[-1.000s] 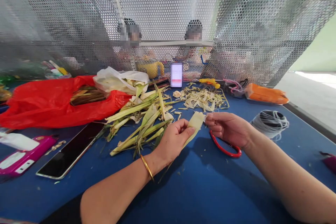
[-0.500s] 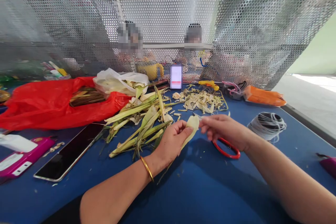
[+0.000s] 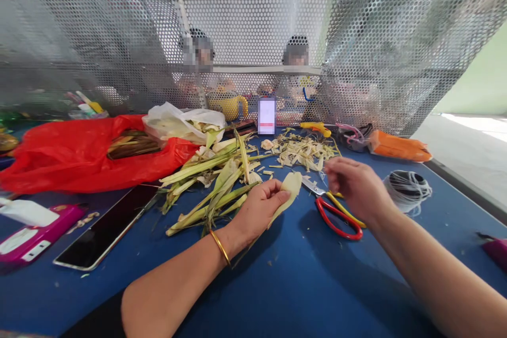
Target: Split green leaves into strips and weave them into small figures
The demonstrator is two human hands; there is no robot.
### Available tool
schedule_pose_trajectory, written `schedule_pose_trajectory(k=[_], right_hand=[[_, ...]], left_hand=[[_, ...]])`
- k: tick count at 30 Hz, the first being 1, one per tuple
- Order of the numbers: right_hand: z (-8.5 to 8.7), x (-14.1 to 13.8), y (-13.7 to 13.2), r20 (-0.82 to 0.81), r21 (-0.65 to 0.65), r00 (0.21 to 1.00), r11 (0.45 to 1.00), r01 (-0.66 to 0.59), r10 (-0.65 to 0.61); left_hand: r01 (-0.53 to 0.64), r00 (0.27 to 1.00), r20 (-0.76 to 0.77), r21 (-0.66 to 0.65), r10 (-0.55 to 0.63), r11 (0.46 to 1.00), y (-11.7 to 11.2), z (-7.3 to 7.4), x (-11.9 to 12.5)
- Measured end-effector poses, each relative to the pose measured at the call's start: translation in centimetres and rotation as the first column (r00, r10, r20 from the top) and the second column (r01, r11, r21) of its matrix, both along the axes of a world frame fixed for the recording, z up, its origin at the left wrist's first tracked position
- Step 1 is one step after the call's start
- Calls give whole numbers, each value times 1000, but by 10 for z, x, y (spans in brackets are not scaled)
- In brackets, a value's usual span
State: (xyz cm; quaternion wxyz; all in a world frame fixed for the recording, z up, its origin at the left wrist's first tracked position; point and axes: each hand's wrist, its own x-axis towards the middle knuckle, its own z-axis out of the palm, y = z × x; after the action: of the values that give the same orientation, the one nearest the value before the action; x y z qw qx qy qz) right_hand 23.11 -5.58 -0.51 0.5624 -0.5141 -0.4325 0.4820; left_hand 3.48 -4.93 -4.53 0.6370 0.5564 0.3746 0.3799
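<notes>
A pale corn husk is pinched between the thumb and fingers of my left hand, above the blue table. My right hand is apart from the husk, over to its right. Its fingers are curled together, and whatever they hold, if anything, is too small to make out. Scissors with one red and one yellow handle lie on the table just below and left of my right hand, which partly covers them. Left of my left hand spreads a pile of husks and stalks.
Husk scraps lie behind my hands. A red plastic bag, a white bag and a dark phone are at left. A string spool and an orange packet are at right. Perforated metal panels stand behind, with people beyond.
My right hand has drawn away from the husk to the right and slightly up, uncovering more of the scissors. My left hand keeps its hold on the husk.
</notes>
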Motion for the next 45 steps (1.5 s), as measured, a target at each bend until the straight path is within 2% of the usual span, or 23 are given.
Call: schedule_pose_trajectory(k=[2, 3, 4, 5, 6, 8, 9, 11, 14, 16, 19, 21, 22, 23, 25, 27, 28, 29, 30, 32, 38, 42, 45], right_hand=[[7, 12, 2, 170, 60, 983, 996, 59, -69], [9, 16, 1, 333, 45, 942, 999, 27, -40], [9, 20, -1, 527, 4, 850, 999, -32, 25], [7, 22, -4, 711, -65, 695, 994, -87, 107], [3, 23, -7, 851, -143, 493, 983, -116, 182], [-7, 24, -16, 961, -248, 95, 962, -116, 259], [-13, 24, -20, 962, -271, -40, 956, -111, 269], [-22, 25, -26, 946, -296, -172, 948, -117, 274], [-28, 28, -27, 922, -333, -225, 942, -50, 314], [-28, 31, -24, 902, -381, -221, 924, 0, 372], [-26, 36, -17, 901, -410, -167, 912, -32, 399], [-27, 37, -12, 925, -375, -85, 925, -56, 370], [-28, 37, -10, 934, -357, -13, 931, -70, 357], [-28, 37, -9, 930, -350, 90, 932, -93, 358], [-28, 35, -8, 837, -344, 390, 923, -172, 385], [-25, 33, -10, 585, -302, 700, 911, -280, 409], [-23, 32, -12, 438, -270, 799, 908, -320, 412], [-21, 31, -14, 317, -239, 854, 906, -349, 412], [-18, 31, -16, 242, -215, 875, 902, -374, 420], [-12, 30, -20, 225, -213, 862, 886, -413, 455], [-7, 25, -22, 470, -268, 710, 851, -451, 524], [-9, 18, -24, 460, -233, 728, 860, -454, 509], [-12, 15, -25, 453, -229, 747, 873, -430, 487]], left_hand=[[3, 1000, -5, -24, -4, 1000, 2, -1, -1], [3, 1000, -3, -39, -3, 999, 2, -1, -1], [-2, 1000, 0, -55, 2, 998, 3, -1, -2], [-10, 1000, 1, -75, 10, 997, 3, -1, -2], [-20, 1000, 1, -99, 21, 995, 3, 0, -3], [-41, 999, 6, -145, 42, 989, 4, 1, -4], [-46, 999, 19, -163, 50, 986, 4, 1, -4], [-41, 997, 59, -195, 53, 980, 6, 1, -5], [-30, 991, 121, -240, 61, 970, 8, 0, -6], [-40, 987, 137, -267, 79, 963, 9, 0, -7], [-49, 986, 144, -232, 84, 971, 9, 1, -8], [-68, 989, 118, -160, 88, 985, 9, 4, -9], [-91, 990, 97, -126, 103, 988, 9, 5, -10], [-121, 989, 74, -103, 129, 987, 9, 6, -10], [-197, 979, 44, -88, 202, 976, 10, 9, -11], [-269, 961, 37, -86, 273, 959, 13, 11, -11], [-294, 954, 34, -85, 298, 952, 15, 13, -12], [-312, 949, 27, -84, 315, 946, 16, 13, -13], [-326, 944, 15, -84, 328, 942, 18, 14, -14], [-348, 937, -10, -90, 349, 933, 22, 14, -15], [-398, 918, -35, -80, 396, 914, 26, 11, -17], [-419, 905, -53, 42, 421, 907, 24, 8, -15], [-386, 920, -65, 38, 388, 922, 23, 7, -13]])
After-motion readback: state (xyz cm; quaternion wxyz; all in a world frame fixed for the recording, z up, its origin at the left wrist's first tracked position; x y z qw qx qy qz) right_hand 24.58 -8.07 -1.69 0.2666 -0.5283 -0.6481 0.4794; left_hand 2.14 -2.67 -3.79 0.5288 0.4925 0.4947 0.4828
